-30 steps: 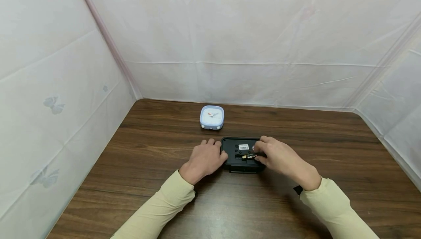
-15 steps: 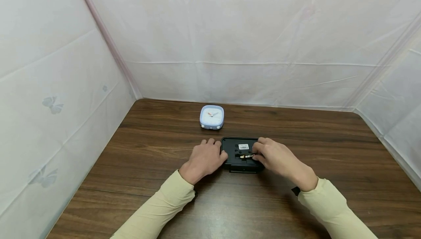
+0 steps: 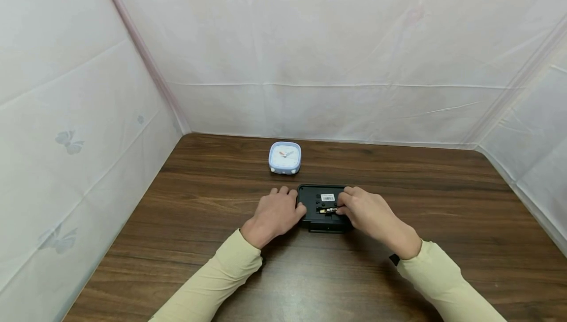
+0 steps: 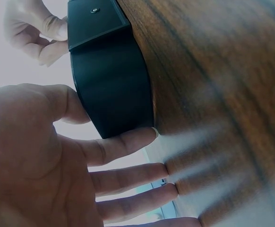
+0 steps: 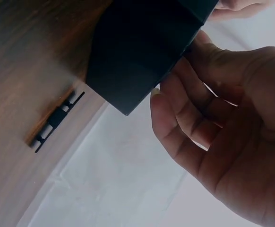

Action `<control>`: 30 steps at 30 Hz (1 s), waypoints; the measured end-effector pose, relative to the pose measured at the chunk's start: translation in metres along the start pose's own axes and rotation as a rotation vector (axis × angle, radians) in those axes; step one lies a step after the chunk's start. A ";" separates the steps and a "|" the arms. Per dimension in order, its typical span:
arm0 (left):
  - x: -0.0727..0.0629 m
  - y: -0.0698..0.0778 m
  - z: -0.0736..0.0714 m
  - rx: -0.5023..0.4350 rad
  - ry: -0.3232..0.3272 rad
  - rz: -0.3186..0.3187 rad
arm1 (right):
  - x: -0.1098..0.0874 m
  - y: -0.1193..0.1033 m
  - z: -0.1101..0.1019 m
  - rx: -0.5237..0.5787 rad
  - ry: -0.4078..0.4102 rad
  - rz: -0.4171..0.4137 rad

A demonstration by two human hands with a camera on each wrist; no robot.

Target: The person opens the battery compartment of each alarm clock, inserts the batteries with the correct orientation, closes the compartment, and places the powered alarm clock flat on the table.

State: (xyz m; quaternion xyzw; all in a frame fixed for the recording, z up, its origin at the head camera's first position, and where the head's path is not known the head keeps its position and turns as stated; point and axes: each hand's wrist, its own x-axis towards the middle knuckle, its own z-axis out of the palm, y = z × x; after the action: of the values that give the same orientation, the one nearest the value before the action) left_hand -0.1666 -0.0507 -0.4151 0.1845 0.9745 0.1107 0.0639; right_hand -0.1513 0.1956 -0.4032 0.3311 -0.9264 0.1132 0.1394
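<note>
A black box-shaped device [image 3: 312, 204] lies on the table with its barcode label [image 3: 328, 197] facing up and a battery slot showing. My left hand [image 3: 275, 216] holds its left end: the thumb lies at the upper edge, the index finger against the end. In the left wrist view the other fingers of that hand reach straight down to the tabletop. My right hand [image 3: 367, 213] pinches a small gold-and-black battery [image 3: 328, 210] over the slot, thumb and fingertips at the battery's right end. That end is hidden by the fingers.
A light-blue alarm clock [image 3: 285, 158] stands behind the device. In the right wrist view a small black plastic piece [image 5: 58, 118] rests on the wooden table [image 3: 199, 189] beyond the device. White cloth sheets [image 3: 310, 66] rise behind the table and on both sides.
My right hand has shifted a little to the left, and the battery has moved left with it over the slot. My left hand and the device have stayed in place.
</note>
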 end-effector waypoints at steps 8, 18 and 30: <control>0.000 0.000 -0.001 -0.002 0.007 0.000 | 0.000 0.005 -0.007 0.049 -0.025 0.037; 0.000 0.000 -0.003 -0.010 0.015 -0.001 | 0.001 0.006 -0.007 0.093 -0.064 0.016; -0.001 0.001 0.001 -0.017 0.017 -0.002 | 0.001 0.000 0.006 -0.059 0.007 -0.068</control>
State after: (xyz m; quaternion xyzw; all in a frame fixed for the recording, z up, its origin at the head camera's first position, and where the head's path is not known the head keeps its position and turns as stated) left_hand -0.1656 -0.0502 -0.4155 0.1818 0.9743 0.1202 0.0574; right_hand -0.1530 0.1938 -0.4083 0.3576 -0.9170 0.0822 0.1563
